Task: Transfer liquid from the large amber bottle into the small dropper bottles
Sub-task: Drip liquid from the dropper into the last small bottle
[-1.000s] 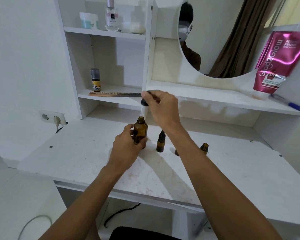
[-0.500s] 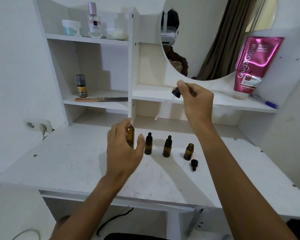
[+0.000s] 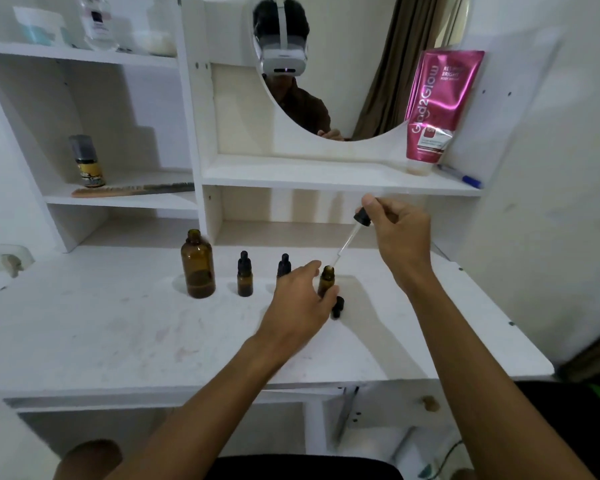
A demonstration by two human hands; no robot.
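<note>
The large amber bottle [image 3: 198,265] stands uncapped on the white desk [image 3: 118,327], apart from both hands. To its right stand two capped small dropper bottles [image 3: 245,274], the second [image 3: 284,265] partly behind my left hand. My left hand [image 3: 300,299] wraps around an open small amber bottle [image 3: 325,280]. My right hand [image 3: 397,233] pinches the black bulb of a glass dropper [image 3: 349,239], which slants down with its tip at that bottle's mouth. A small black dropper cap [image 3: 337,306] lies on the desk just right of my left hand.
A pink lotion tube [image 3: 437,105] and a blue pen [image 3: 459,176] rest on the shelf under the round mirror [image 3: 343,64]. On the left shelf are a comb [image 3: 132,190] and a small spray bottle [image 3: 86,161]. A wall socket [image 3: 7,261] sits far left.
My left hand let go of the large amber bottle and moved right onto the open small bottle. My right hand carried the dropper down to that bottle's mouth.
</note>
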